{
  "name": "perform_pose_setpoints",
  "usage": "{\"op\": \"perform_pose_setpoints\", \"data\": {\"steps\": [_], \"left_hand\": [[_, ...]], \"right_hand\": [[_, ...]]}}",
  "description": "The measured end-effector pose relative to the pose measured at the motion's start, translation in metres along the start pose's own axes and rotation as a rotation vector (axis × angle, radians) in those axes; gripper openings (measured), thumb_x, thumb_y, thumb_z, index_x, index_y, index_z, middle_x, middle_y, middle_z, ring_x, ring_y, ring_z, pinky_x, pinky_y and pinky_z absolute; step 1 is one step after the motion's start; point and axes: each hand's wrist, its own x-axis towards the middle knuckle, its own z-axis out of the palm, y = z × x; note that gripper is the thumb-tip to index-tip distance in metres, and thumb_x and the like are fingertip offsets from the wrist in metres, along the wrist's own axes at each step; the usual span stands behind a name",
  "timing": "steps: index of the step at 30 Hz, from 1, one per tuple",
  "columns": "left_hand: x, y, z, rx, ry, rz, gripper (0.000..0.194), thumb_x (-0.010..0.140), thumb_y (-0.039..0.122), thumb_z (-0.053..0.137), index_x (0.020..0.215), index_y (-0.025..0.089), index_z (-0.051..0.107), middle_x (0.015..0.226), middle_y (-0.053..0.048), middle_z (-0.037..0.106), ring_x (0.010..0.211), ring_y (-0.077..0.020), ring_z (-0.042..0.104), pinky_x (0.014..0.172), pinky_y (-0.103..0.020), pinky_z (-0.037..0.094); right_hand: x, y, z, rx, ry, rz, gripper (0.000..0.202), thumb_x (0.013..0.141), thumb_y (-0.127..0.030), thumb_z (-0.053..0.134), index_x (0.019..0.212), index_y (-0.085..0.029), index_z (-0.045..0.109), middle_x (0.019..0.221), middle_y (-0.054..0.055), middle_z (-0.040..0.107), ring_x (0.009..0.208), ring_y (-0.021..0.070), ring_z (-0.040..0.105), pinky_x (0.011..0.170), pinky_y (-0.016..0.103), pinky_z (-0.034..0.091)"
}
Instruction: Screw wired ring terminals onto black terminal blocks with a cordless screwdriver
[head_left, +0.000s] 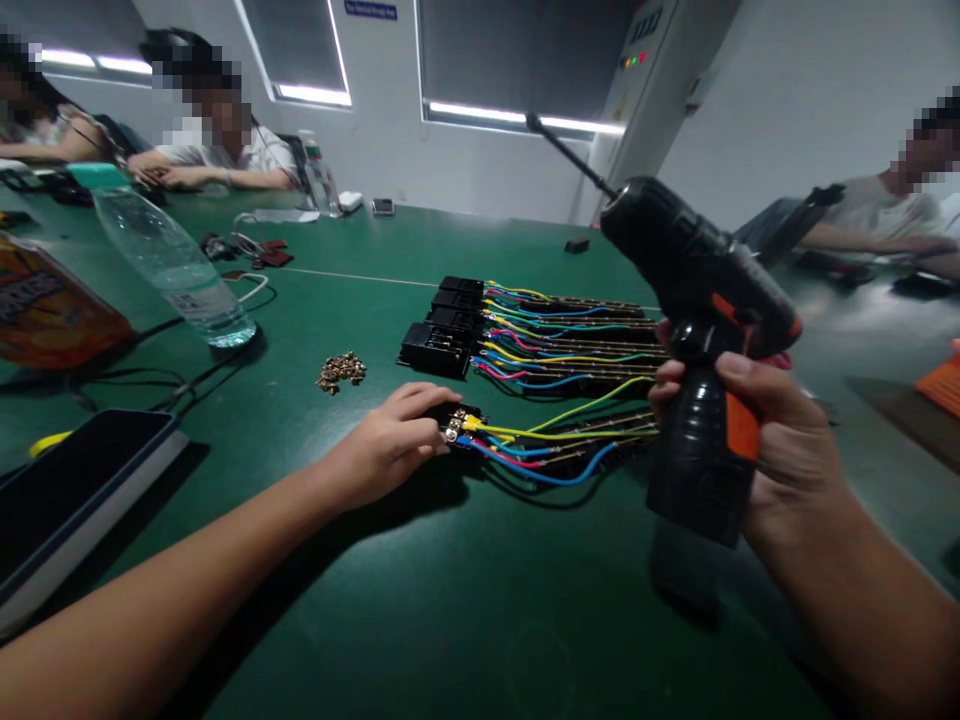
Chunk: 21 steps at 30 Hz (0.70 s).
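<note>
L hand (pixel 397 440) was pinching the black terminal block (pixel 459 422), wires (pixel 540 435) trailing off its R side, on the green table (pixel 525 610) near a screw pile (pixel 341 372). R hand (pixel 780 420) gripped the power driver (pixel 690 240), bit (pixel 570 155) up in the air, well apart. Imo the step needed the block pinned flat, bit straight, light trigger. Count: 1 driver, 1 block held, approx 3-4 similar blocks (pixel 435 345) behind (overlapped, cdn't tell), 1 pile, pcs too small to count.

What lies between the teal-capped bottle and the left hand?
In the head view, a small pile of metal screws lies between the bottle and the left hand.
</note>
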Motion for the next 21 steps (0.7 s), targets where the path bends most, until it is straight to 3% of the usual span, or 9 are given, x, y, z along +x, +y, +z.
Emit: {"op": "perform_pose_setpoints", "data": {"steps": [5, 10, 15, 21], "left_hand": [[0.002, -0.002, 0.003, 0.007, 0.026, 0.022, 0.016, 0.094, 0.011, 0.052, 0.085, 0.017, 0.063, 0.132, -0.011, 0.059, 0.121, -0.0236, 0.053, 0.098, -0.045, 0.049], [0.008, -0.006, 0.004, 0.035, 0.020, 0.021, 0.014, 0.093, 0.011, 0.055, 0.083, 0.016, 0.063, 0.133, -0.011, 0.059, 0.123, -0.0244, 0.052, 0.099, -0.045, 0.049], [0.022, -0.009, 0.000, 0.065, -0.021, 0.072, 0.016, 0.094, 0.014, 0.055, 0.082, 0.016, 0.065, 0.130, -0.013, 0.061, 0.120, -0.0252, 0.054, 0.097, -0.046, 0.051], [0.037, -0.016, 0.001, 0.108, -0.006, 0.139, 0.020, 0.095, 0.015, 0.055, 0.078, 0.015, 0.066, 0.125, -0.014, 0.063, 0.115, -0.0236, 0.056, 0.094, -0.042, 0.054]], "right_hand": [[-0.018, -0.018, 0.011, 0.332, -0.083, 0.106, 0.038, 0.075, -0.021, 0.073, 0.114, -0.020, 0.070, 0.113, 0.003, 0.072, 0.071, 0.0074, 0.064, 0.063, 0.013, 0.059], [-0.034, -0.029, 0.018, 0.430, -0.070, 0.135, 0.033, 0.087, -0.030, 0.063, 0.118, -0.020, 0.068, 0.130, 0.006, 0.066, 0.065, 0.0048, 0.058, 0.057, 0.012, 0.057], [-0.044, -0.038, 0.024, 0.375, -0.081, 0.065, 0.033, 0.091, -0.034, 0.058, 0.120, -0.020, 0.068, 0.125, 0.006, 0.064, 0.064, 0.0040, 0.057, 0.058, 0.012, 0.057], [-0.063, -0.042, 0.019, 0.348, -0.078, 0.088, 0.032, 0.080, -0.039, 0.071, 0.109, -0.024, 0.070, 0.107, 0.005, 0.066, 0.060, 0.0064, 0.056, 0.054, 0.013, 0.057]]}}
